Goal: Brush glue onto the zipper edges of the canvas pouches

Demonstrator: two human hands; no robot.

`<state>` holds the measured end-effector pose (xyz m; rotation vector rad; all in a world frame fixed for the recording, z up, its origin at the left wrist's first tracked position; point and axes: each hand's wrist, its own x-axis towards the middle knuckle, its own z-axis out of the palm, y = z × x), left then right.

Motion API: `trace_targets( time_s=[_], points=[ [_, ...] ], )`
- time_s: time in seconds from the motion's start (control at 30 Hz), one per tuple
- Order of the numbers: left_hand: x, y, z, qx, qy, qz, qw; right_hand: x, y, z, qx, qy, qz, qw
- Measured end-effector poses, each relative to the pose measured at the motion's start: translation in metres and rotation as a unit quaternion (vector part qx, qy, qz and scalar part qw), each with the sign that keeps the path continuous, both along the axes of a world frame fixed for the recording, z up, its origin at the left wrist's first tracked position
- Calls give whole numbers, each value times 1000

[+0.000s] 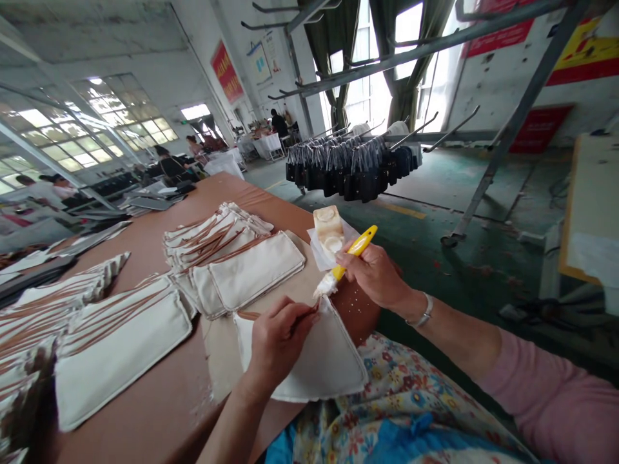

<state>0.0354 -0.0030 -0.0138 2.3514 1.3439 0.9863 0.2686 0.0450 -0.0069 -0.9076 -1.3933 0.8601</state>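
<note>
My right hand (374, 274) is closed around a yellow-handled brush (356, 250). White paste coats its bristles, which are at the top edge of a white fabric piece (324, 361) near my lap. My left hand (283, 341) pinches the brown strip (316, 306) at that same edge, just below the bristles. Beyond the brush, a whitish container (329, 225) stands on a white sheet (319, 252) at the table's edge.
Stacks of white fabric pieces with brown strips (120, 328) spread over the brown table (159, 412) to the left, more (258, 267) ahead. Past the table are a metal rack (507, 135) and hanging black items (353, 174). People (169, 164) sit in the background.
</note>
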Motion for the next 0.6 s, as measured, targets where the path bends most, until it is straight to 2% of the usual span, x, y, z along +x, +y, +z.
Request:
trace_targets(
  time_s=[0.1, 0.27, 0.33, 0.4, 0.5, 0.6],
  points=[
    [1, -3, 1, 49, 26, 22, 998, 2, -10, 5, -25, 32, 55, 998],
    [1, -5, 3, 65, 63, 28, 995, 9, -9, 5, 10, 69, -36, 997],
    [1, -1, 4, 63, 69, 28, 995, 6, -10, 3, 6, 39, -12, 999],
    [0, 6, 10, 49, 60, 27, 997, 4, -14, 6, -6, 55, 25, 998],
    [-1, 19, 36, 9, 0, 14, 1000, 11, -18, 19, -1, 183, -2, 983],
    [-7, 32, 76, 11, -131, -22, 991, 27, -11, 33, 18, 259, -62, 964]
  ],
)
